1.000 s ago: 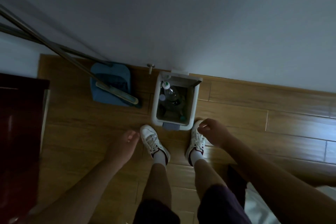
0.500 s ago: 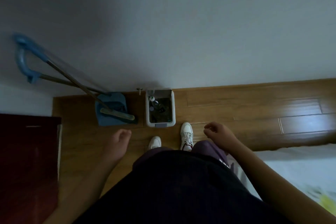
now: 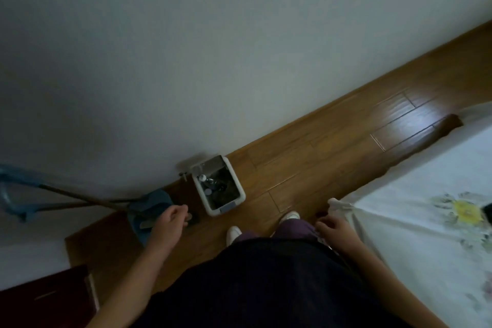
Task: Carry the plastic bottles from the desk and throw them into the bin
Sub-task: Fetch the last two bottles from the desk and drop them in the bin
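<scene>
Tilted since half a second ago: the head view now slants, so the wooden plank floor [image 3: 306, 157] runs diagonally and the bin sits further from both hands; a white bed sheet with a yellow flower print [image 3: 426, 221] fills more of the right side.

Head view, items:

Small white rectangular plastic bin [image 3: 241, 195], lid up, against the pale wall [image 3: 213, 48]. Inside, clear plastic bottles [image 3: 209, 182] lie on dark contents; one white cap shows near the far left corner. How many bottles there are cannot be told.

Left hand [image 3: 171, 221]: loosely curled, fingers bent, nothing in it, below and left of the bin, apart from it, over a blue dustpan [image 3: 154, 203] with long-handled broom [image 3: 80, 194].

Right hand [image 3: 334, 226]: loosely curled, holding nothing, below and right of the bin, well apart from it, just beside the sheet's corner.

White shoes [image 3: 233, 233], two toes visible between the hands, in front of the bin.

Dark red cabinet [image 3: 45, 301], lower left corner.
</scene>
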{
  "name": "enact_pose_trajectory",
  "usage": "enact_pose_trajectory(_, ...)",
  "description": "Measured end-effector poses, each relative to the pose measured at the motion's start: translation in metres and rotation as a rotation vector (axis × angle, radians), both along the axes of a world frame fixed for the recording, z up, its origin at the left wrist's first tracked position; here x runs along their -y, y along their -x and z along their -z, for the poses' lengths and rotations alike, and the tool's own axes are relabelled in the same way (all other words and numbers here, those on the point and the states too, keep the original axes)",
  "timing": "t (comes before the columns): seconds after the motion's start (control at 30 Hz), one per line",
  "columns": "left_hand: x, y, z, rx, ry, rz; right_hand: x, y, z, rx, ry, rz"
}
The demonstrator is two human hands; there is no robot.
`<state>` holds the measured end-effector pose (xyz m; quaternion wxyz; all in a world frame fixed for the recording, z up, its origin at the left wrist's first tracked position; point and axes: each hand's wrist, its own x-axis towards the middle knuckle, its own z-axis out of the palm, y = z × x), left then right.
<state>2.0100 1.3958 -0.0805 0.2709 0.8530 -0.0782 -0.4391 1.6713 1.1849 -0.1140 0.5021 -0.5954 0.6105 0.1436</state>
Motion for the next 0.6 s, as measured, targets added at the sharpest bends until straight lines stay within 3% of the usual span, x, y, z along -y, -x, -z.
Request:
enact_pose_trajectory(0.17,0.057,0.009,0.001,0.008,-0.039,0.129,0.031,0.041,0.001,-0.043,-0.051,0.043)
enact_pose_trajectory(0.37,0.122,0.014,0.007,0.002,-0.074,0.093,0.088,0.061,0.006,0.035,-0.053,0.145)
enact_pose_trajectory(0.6,0.213,0.004,0.019,0.054,-0.067,0.157,0.18,0.06,-0.022,0.143,0.082,0.292)
